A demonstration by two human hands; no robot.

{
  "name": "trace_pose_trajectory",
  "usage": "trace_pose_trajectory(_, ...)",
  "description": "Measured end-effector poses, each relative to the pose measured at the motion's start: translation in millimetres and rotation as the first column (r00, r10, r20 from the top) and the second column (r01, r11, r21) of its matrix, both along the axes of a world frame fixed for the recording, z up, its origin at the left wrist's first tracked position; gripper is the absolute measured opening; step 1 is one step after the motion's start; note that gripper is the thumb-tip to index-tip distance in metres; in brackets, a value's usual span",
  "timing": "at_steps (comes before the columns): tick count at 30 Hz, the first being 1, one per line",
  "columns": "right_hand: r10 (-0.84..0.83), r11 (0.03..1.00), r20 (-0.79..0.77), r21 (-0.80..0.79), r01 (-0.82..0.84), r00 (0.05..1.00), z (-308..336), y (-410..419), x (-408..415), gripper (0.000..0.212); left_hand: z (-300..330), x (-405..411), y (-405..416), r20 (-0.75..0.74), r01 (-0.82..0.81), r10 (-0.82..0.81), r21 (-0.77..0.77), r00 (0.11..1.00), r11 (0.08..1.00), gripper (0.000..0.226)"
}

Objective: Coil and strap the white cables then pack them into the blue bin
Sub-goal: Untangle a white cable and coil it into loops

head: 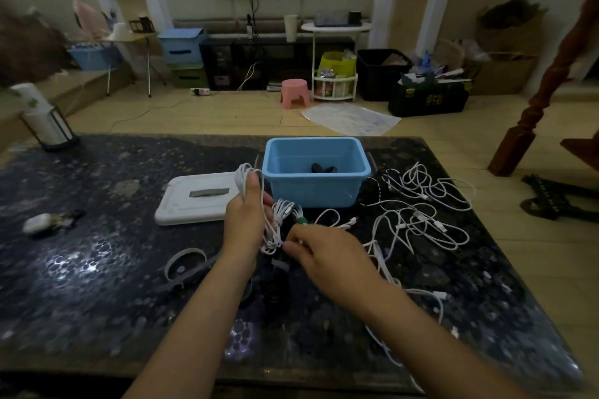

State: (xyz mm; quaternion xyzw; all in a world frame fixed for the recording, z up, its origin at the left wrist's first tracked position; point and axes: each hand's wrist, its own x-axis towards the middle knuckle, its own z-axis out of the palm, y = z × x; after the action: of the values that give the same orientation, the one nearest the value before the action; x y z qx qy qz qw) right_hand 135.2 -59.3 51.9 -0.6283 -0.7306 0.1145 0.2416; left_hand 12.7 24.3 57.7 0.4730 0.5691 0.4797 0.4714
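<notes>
Head view: left hand fingers grip coiled white cable; right hand fingers pinch its lower loops

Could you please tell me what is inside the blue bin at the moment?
The blue bin holds only a small dark item on its floor; too dim to identify. No white cables are visible inside. The near wall hides the front strip of the floor.

Your left hand grips a looped white cable coil while your right hand pinches its lower end. The open blue plastic bin sits at twelve o'clock (something dark inside); loose white cables sprawl at two o'clock.
</notes>
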Motion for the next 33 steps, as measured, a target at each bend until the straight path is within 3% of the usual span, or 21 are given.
trace_pose_trajectory(6,0.034,0.999,0.030,-0.010,-0.034,0.999,-6.1,0.9,-8.1,0.028,6.1,2.0,-7.8,0.389,0.089,-0.064,-0.047,0.919,0.995,0.056)
trace_pose_trajectory(9,0.048,0.996,0.113,-0.085,-0.039,0.992,-8.1,8.4,2.7,0.037,5.7,-2.5,-8.1,0.505,0.198,-0.148,-0.046,0.850,0.979,0.052)
trace_pose_trajectory(11,0.069,0.987,0.083,-0.148,-0.057,0.994,-10.3,13.5,11.6,0.039,6.4,-6.8,-8.1,0.535,0.313,-0.252,-0.025,0.806,0.949,0.049)
trace_pose_trajectory(14,0.070,0.977,0.006,-0.203,-0.067,0.998,-11.9,21.2,31.1,0.034,8.7,-13.6,-6.6,0.504,0.434,-0.374,-0.003,0.779,0.901,0.047)
trace_pose_trajectory(18,-0.052,0.984,-0.043,-0.174,0.044,0.998,-6.2,28.1,66.8,0.038,11.9,-22.6,-3.3,0.512,0.547,-0.468,-0.003,0.720,0.837,0.047)
trace_pose_trajectory(20,-0.069,0.988,-0.084,-0.141,0.056,0.994,-4.7,29.1,72.6,0.035,15.1,-21.9,-6.5,0.409,0.584,-0.522,-0.033,0.748,0.811,0.047)
trace_pose_trajectory(23,-0.078,0.996,-0.101,-0.041,0.074,0.992,-3.4,32.1,67.0,0.029,15.7,-10.3,-15.5,0.162,0.561,-0.544,-0.087,0.824,0.823,0.038)
trace_pose_trajectory(28,-0.149,0.982,-0.179,0.089,0.167,0.972,4.1,34.2,65.6,0.025,5.5,1.4,-17.1,-0.045,0.431,-0.434,-0.062,0.900,0.900,0.027)
trace_pose_trajectory(33,-0.187,0.979,-0.030,0.071,0.189,0.982,-0.6,31.6,67.4,0.031,5.2,0.4,-21.3,-0.032,0.418,-0.420,-0.045,0.907,0.907,0.031)
